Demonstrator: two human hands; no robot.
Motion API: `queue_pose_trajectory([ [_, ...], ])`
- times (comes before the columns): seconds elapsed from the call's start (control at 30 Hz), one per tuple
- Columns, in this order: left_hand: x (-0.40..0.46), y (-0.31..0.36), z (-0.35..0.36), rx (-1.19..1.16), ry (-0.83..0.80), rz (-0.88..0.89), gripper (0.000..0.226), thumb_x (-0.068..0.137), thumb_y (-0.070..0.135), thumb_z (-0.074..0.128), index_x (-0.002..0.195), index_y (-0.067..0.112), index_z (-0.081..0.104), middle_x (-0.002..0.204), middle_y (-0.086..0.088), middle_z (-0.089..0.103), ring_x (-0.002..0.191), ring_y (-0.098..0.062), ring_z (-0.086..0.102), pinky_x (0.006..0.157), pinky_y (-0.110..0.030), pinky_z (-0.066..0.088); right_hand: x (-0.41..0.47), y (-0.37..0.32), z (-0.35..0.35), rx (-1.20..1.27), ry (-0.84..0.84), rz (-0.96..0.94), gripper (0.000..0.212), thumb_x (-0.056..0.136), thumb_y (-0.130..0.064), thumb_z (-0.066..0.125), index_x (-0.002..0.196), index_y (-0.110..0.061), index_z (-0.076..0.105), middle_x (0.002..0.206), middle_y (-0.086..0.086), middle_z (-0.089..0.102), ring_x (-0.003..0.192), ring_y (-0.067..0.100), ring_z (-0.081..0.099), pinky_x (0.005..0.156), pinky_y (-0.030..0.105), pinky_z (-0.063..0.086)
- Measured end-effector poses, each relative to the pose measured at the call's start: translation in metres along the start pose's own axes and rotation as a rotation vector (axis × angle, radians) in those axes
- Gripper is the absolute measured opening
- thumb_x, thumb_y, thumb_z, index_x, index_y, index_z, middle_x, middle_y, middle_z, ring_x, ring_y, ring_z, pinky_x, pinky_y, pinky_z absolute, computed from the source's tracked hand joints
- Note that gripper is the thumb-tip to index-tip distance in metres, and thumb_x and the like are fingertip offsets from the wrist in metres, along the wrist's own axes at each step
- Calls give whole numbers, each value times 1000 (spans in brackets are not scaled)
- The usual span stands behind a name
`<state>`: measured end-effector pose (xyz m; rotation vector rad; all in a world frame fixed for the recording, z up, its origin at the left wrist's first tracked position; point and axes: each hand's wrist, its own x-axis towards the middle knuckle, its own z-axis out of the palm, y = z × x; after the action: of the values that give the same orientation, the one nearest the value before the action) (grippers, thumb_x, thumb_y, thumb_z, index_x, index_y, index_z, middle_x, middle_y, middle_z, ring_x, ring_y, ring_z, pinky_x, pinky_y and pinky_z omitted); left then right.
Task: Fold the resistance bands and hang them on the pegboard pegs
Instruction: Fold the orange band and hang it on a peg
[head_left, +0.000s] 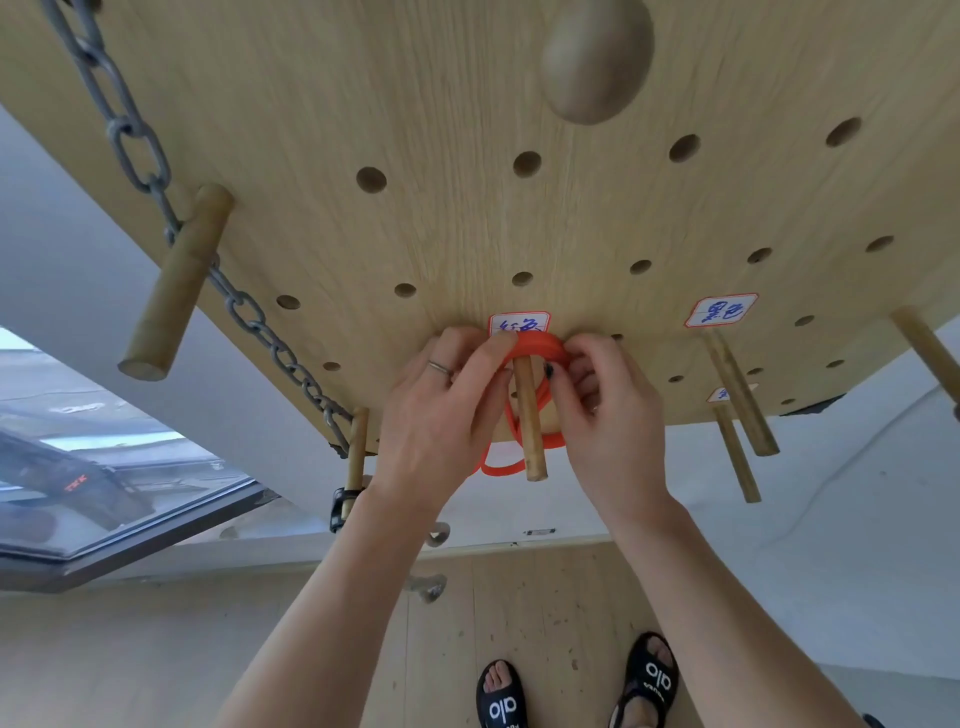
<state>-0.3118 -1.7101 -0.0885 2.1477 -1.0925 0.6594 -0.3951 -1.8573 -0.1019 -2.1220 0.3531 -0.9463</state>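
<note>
- My left hand (441, 410) and right hand (608, 410) each pinch the orange band (535, 349).
- The band loops over a peg (529, 415).
- The peg juts from the pegboard (467, 223), under a label (519, 323).

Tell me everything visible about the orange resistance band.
The orange resistance band is thin, rubbery-looking tubing gathered into several loops. The loops are slung over a wooden peg just below a handwritten label on the pegboard, hanging down on both sides of the peg. The left hand and right hand both pinch its top arc against the board.
</note>
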Motion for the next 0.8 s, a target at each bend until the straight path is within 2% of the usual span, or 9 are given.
queue_pose_trajectory([
  [0.1,-1,-3,0,17,-13,28,23,102,14,59,124,12,68,106,-10,65,85,-30,62,64,-43,53,-1,4,5,-83,36,-46,10,97,-16,63,106,-10,63,83,-2,62,67,15,57,58,37,51],
  [0.27,-3,-3,4,32,10,64,27,102,12,60,128,19,57,109,-11,66,85,-30,61,67,-43,52,-4,11,11,-162,66,-88,15,97,-20,63,106,-8,63,78,-3,61,62,18,56,50,40,50],
  [0.4,-4,-7,6,58,68,85,30,99,7,66,126,18,58,107,-12,68,82,-32,62,69,-44,51,-3,18,12,-189,70,-156,17,98,-21,62,103,-5,63,75,-1,61,60,18,56,48,38,51],
  [0.63,-5,-10,3,10,21,60,25,102,11,64,126,12,66,111,-12,68,91,-31,66,74,-45,55,-5,22,10,-104,10,-156,24,104,-26,55,107,-4,62,81,2,66,64,20,62,54,40,54],
  [0.73,-11,-10,0,0,-21,6,26,98,6,67,124,5,70,113,-11,67,93,-29,67,73,-41,57,-5,20,8,-77,-8,-109,17,101,-22,60,107,-6,61,82,2,65,67,21,62,57,40,54],
  [0.8,-15,-11,-3,-5,-37,-23,26,100,7,64,125,8,68,116,-9,65,92,-27,67,70,-39,57,-5,19,7,-77,-14,-84,14,99,-18,65,107,-6,60,81,1,62,67,20,59,57,41,53],
])
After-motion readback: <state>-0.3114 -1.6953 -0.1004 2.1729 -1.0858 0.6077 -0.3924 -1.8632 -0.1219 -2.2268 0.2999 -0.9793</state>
